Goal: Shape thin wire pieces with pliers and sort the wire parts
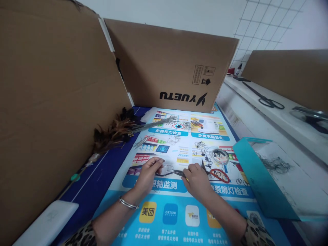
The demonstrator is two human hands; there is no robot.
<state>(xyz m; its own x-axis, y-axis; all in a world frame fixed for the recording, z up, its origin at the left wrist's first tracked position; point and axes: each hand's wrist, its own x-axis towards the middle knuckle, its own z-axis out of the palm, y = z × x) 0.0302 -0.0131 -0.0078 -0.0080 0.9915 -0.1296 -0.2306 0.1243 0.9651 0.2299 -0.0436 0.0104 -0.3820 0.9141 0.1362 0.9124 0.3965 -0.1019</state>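
Note:
My left hand (151, 171) is closed in a pinch at the middle of the printed mat. Between its fingertips is a thin dark strand (167, 174), which runs right to the pliers; its exact kind is too small to tell. My right hand (196, 177) is wrapped round a pair of pliers (178, 172) with yellow on the handle, jaws pointing left at the strand. A dark pointed tool part (204, 165) shows just behind the right hand. Small black pieces and rings (208, 160) lie nearby, beside a round clear dish (220, 156).
Feather stems (112, 131) lie at the left, wire ends on the mat (164, 212). Cardboard walls (169, 65) stand left and behind. A teal box (258, 181) holding tangled wire pieces is at right. Scissors (266, 99) rest on the white ledge (246, 92).

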